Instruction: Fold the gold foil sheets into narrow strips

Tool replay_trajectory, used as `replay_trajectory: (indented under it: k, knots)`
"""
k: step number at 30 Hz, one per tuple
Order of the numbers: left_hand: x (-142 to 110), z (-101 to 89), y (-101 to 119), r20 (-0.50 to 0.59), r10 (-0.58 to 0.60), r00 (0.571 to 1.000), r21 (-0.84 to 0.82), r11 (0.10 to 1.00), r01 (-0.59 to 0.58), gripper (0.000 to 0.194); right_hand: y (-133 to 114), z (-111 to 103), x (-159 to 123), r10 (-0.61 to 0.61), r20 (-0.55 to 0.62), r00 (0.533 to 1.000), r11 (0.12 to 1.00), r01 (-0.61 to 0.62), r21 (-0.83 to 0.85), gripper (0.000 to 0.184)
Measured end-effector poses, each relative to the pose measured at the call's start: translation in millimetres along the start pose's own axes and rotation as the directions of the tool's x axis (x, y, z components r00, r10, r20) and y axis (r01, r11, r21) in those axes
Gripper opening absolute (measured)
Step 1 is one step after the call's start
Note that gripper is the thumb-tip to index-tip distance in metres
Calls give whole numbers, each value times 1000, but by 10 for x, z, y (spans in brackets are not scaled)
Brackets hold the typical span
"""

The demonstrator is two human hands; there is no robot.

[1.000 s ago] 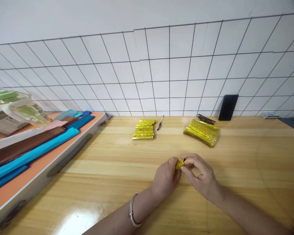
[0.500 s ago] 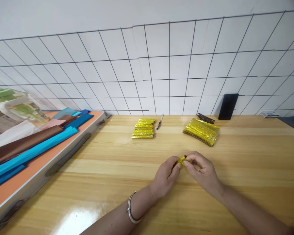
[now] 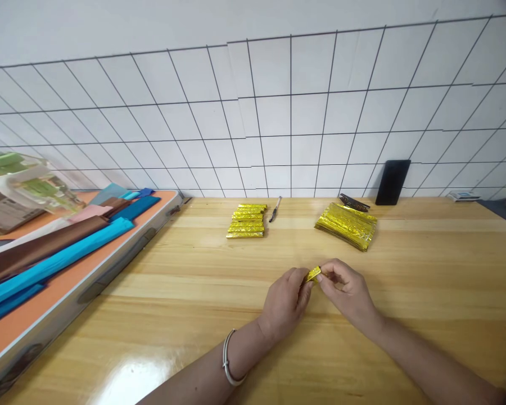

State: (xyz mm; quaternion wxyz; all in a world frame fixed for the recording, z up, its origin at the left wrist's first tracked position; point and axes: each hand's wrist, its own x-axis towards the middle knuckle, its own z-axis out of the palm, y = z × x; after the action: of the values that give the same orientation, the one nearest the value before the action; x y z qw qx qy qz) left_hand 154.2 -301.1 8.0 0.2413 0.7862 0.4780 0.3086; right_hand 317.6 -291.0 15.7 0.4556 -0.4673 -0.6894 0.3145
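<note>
Between my two hands, just above the wooden table [image 3: 185, 326], is a small folded piece of shiny gold foil [image 3: 313, 274]. My left hand [image 3: 285, 301], with a bracelet at its wrist, is closed on the foil's left end. The thumb and fingertips of my right hand [image 3: 348, 289] pinch its right end. Beyond them on the right lies a stack of flat gold foil sheets [image 3: 346, 226]. Farther left, several narrow folded gold foil strips [image 3: 245, 227] lie in a row. How much foil the left fingers cover is hidden.
A pen [image 3: 275, 209] lies right of the folded strips. Behind the stack is a dark patterned object [image 3: 354, 203], and a black phone-like slab [image 3: 392, 183] leans on the tiled wall. At left, an orange-topped surface [image 3: 109, 247] bears rolled blue fabric-like material [image 3: 84, 243].
The foil between my hands now looks flatter and narrower, with its open folded end closed up. Both hands stay in nearly the same place.
</note>
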Motion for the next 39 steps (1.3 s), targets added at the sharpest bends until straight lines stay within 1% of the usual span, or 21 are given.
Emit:
replay_trajectory:
  k: [4, 8, 9, 11, 14, 16, 18, 21, 24, 27, 33, 39]
  knots:
    - [0, 3, 8, 13, 11, 1000, 45, 999, -11, 18, 7, 2, -3, 18, -8, 1000, 1000, -18, 6, 5]
    - [-1, -12, 23, 29, 13, 1000, 36, 999, -14, 20, 13, 3, -11, -8, -17, 1000, 1000, 8, 11, 4]
    - [-2, -18, 26, 32, 14, 999, 5, 1000, -14, 21, 11, 1, -12, -18, -19, 1000, 1000, 18, 12, 4]
    - [-4, -31, 29, 50, 14, 999, -114, 993, -8, 24, 6, -3, -11, -37, -21, 999, 999, 37, 16, 4]
    - [-4, -35, 23, 95, -1, 996, -325, 945, 32, 31, -5, -8, -9, -44, -19, 999, 999, 44, 24, 5]
    - [2, -26, 18, 107, -10, 994, -396, 917, 52, 33, -4, -4, -12, -18, -20, 1000, 999, 19, 32, 5]
    - [12, -12, 15, 90, 1, 996, -410, 911, 36, 33, 8, 5, -16, 36, -27, 999, 998, -35, 53, 5]
    - [24, 4, 12, 55, 28, 998, -388, 922, -5, 31, 43, 19, -17, 117, -41, 992, 989, -112, 99, 10]
    - [22, 18, 2, 45, 43, 998, -330, 944, -26, 30, 75, 24, -12, 146, -48, 988, 984, -140, 108, 15]
    - [8, 35, -20, 33, 49, 998, -243, 969, -40, 31, 85, 27, -9, 162, -36, 986, 982, -157, 103, 15]
    - [-16, 66, -77, -5, 24, 1000, -73, 997, -24, 34, 60, 18, -1, 166, -9, 986, 972, -163, 168, 16]
    - [-21, 86, -106, -32, 23, 999, 15, 1000, -23, 34, -4, -33, -1, 176, 46, 983, 966, -182, 184, 16]
